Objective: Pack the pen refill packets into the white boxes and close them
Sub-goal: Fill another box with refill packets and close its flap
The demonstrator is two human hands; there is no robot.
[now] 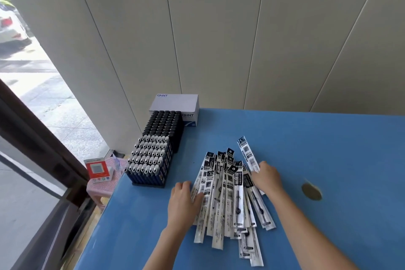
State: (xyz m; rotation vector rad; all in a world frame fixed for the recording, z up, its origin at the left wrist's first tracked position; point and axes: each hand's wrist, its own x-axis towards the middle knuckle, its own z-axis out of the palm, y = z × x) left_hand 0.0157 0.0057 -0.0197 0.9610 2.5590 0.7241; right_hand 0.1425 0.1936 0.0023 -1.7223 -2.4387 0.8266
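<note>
Several long pen refill packets [228,199], white with black printed tops, lie fanned in a loose pile on the blue table [328,160]. My left hand [183,200] rests on the pile's left edge, its thumb lying over the outer packets. My right hand [266,178] touches the pile's right side, fingers curled down onto the packets there. One packet [248,154] sticks out toward the back right, just beyond my right fingers. A closed white box [175,103] with blue lettering stands at the table's back left corner.
Two trays of upright pens, a white-capped tray [149,163] and a black-capped one [163,127] behind it, stand left of the pile. A round hole [311,191] is in the table to the right. A pink stool with a red card [98,170] stands beyond the left edge.
</note>
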